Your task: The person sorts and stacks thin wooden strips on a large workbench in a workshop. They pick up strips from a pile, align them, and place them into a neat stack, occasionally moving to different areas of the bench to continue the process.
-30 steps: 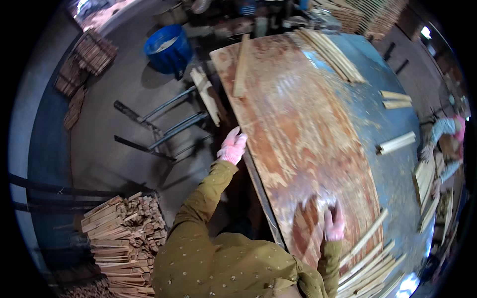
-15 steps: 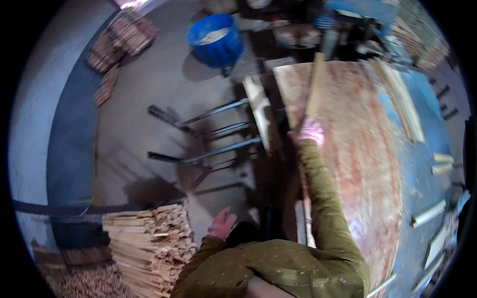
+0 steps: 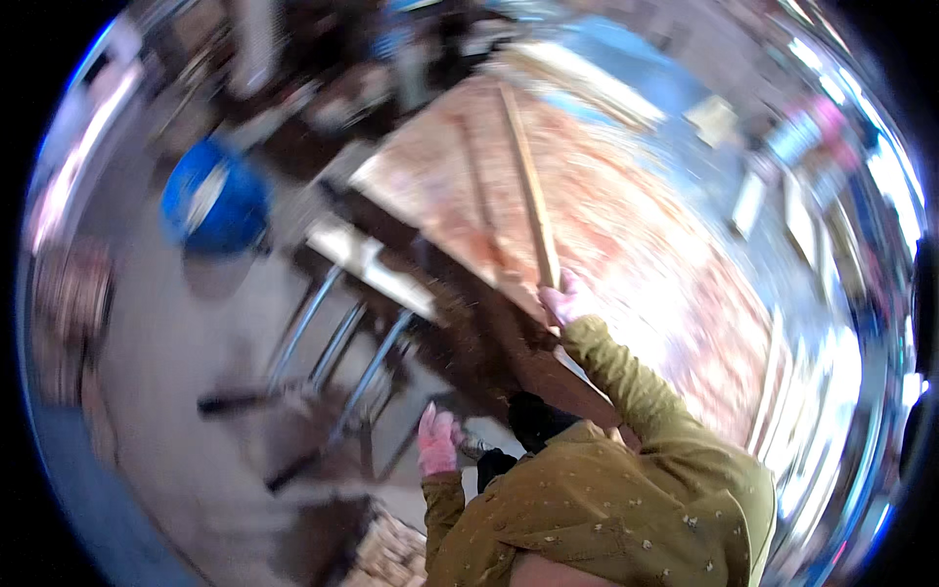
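Observation:
My right hand (image 3: 567, 296), in a pink glove, is closed round the near end of a long, narrow wooden strip (image 3: 529, 186). The strip reaches away from me over a worn, reddish-brown board tabletop (image 3: 611, 210); motion blur hides whether its far end touches the surface. Low on my left side, my left hand (image 3: 437, 440), also pink-gloved, holds nothing and has its fingers loosely apart. It hangs over the floor, near the metal-legged stand (image 3: 337, 342).
A pale wooden piece (image 3: 370, 264) lies by the stand's top. On the floor stands a blue tub (image 3: 213, 199). Pale strips (image 3: 587, 83) line the table's far edge, with more pieces (image 3: 748, 205) on the blue surface at right. Stacked wood (image 3: 386, 553) is close behind my left arm.
My view has swung to the right, so the tub and stand sit further left. My right hand still grips the wooden strip. My left hand has lifted slightly, fingers pointing upward in view.

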The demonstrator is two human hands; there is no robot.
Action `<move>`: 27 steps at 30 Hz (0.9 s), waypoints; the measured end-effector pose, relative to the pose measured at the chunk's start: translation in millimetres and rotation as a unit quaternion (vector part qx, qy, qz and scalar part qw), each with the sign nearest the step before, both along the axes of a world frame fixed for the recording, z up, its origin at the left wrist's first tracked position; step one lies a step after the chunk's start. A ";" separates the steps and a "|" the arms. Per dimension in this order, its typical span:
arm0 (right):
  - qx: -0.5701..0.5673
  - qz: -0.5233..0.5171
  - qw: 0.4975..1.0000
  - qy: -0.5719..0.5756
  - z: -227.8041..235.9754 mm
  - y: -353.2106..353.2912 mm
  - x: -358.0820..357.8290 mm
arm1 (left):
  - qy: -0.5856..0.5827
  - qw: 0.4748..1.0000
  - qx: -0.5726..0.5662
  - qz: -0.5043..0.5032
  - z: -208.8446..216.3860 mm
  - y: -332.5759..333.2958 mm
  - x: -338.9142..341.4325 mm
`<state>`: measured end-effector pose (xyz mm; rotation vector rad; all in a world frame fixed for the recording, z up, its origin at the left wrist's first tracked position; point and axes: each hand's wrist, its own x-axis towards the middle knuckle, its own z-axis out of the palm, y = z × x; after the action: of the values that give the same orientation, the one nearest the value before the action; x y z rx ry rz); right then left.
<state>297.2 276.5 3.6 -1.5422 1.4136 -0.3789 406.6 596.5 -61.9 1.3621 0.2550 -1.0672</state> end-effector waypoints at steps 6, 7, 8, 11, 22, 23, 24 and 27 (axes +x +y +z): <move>-0.129 -0.197 0.970 0.060 35.4 -13.6 -142.5 | -0.054 0.968 0.043 -0.242 -28.9 9.1 0.9; -0.113 -0.209 0.966 0.101 32.8 -12.6 -156.7 | -0.082 0.955 0.067 -0.278 -22.3 6.7 1.1; -0.097 -0.220 0.960 0.142 27.6 -11.6 -167.7 | -0.076 0.953 0.039 -0.290 -29.3 9.1 4.0; -0.195 -0.234 0.910 0.283 -4.6 9.8 -194.3 | 0.031 0.957 -0.033 -0.287 -40.8 -14.1 12.0; -0.036 -0.359 0.909 0.208 -35.1 -70.2 -266.2 | -0.079 0.905 0.073 -0.412 25.2 -181.5 -55.0; -0.015 -0.353 0.911 0.213 -25.9 -88.0 -276.0 | -0.136 0.885 0.096 -0.434 25.6 -198.8 -58.5; 0.007 -0.347 0.912 0.218 -15.5 -105.7 -282.5 | -0.107 0.905 0.043 -0.409 7.8 -210.0 -52.6; 0.038 -0.345 0.912 0.221 -5.6 -141.7 -316.4 | -0.156 0.901 -0.007 -0.404 11.6 -267.1 -69.9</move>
<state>-19.2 134.7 -2.0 -1.0529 2.3031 -0.3954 336.7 329.3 -50.3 1.6410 -0.6142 -1.4817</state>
